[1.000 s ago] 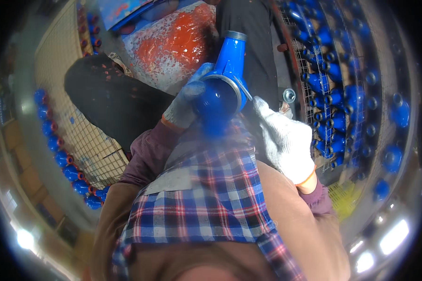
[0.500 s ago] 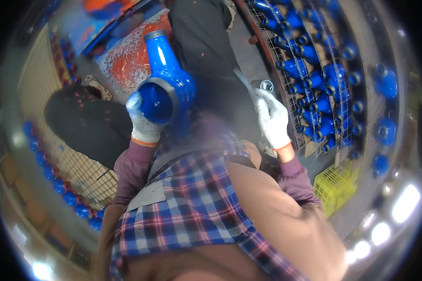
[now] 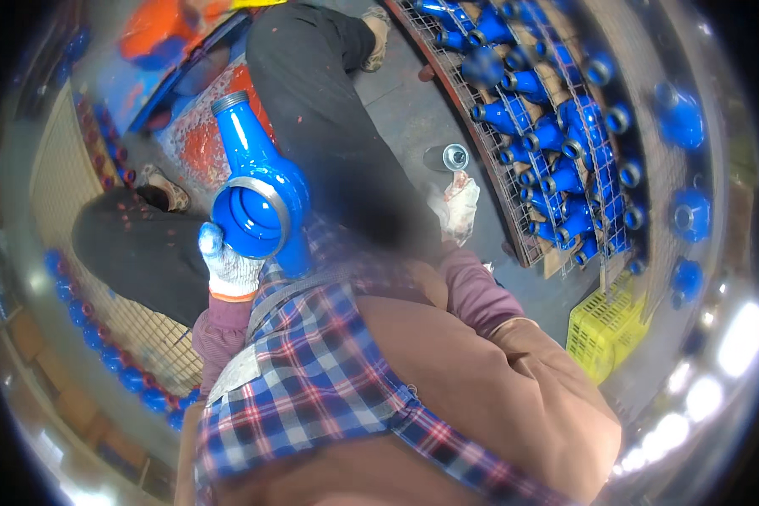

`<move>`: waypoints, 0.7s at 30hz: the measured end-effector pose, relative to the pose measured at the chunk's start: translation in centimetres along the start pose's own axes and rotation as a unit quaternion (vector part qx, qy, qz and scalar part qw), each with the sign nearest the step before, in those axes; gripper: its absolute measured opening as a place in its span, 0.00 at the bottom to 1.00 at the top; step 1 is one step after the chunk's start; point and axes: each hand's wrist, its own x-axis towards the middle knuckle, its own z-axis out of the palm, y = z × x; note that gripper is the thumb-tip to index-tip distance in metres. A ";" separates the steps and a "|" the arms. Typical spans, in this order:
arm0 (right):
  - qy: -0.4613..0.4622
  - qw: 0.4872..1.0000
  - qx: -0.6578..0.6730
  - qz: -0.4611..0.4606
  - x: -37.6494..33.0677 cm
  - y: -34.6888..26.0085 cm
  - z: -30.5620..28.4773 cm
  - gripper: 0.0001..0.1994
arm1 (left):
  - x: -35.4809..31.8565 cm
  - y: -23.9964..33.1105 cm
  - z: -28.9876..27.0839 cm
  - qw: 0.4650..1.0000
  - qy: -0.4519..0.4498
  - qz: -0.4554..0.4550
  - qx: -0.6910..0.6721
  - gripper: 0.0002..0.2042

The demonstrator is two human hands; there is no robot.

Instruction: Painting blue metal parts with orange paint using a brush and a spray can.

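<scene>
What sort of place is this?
Probably a workshop where parts get painted: rows of shiny blue parts stand at the right, the gloved left hand holds a big blue fitting, and a surface beyond is splotched red.

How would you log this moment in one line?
left hand: gripping blue fitting, wide opening toward camera | right hand: hidden or unclear | right side: metal can, wire rack of other blue fittings, yellow crate
</scene>
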 end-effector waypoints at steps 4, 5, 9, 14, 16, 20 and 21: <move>0.152 0.987 -0.032 0.040 -1.9 -2.6 -6.6 0.41 | 0.1 -0.8 0.7 0.993 -0.033 0.005 -0.116 0.35; 0.214 0.975 -0.028 0.048 -1.8 -3.5 -7.3 0.43 | 0.0 -0.9 0.6 0.991 -0.035 0.006 -0.127 0.34; 0.186 0.982 0.004 0.001 1.6 -4.3 -6.7 0.45 | -0.9 -1.6 0.2 0.926 0.046 0.160 0.339 0.17; 0.226 0.934 0.245 -0.130 7.6 -5.3 -4.8 0.40 | -0.2 -0.9 -0.4 0.934 0.218 0.156 0.236 0.04; 0.160 0.931 0.283 -0.164 7.1 -7.3 -8.0 0.39 | 0.0 0.4 0.1 0.823 0.179 0.217 0.493 0.04; 0.202 0.868 0.305 -0.335 0.8 -14.9 -18.0 0.39 | 0.3 3.6 3.0 0.859 0.158 0.188 0.449 0.06; 0.243 0.841 0.270 -0.401 -1.5 -16.8 -20.4 0.39 | 0.5 4.2 3.7 0.907 0.196 0.141 0.345 0.06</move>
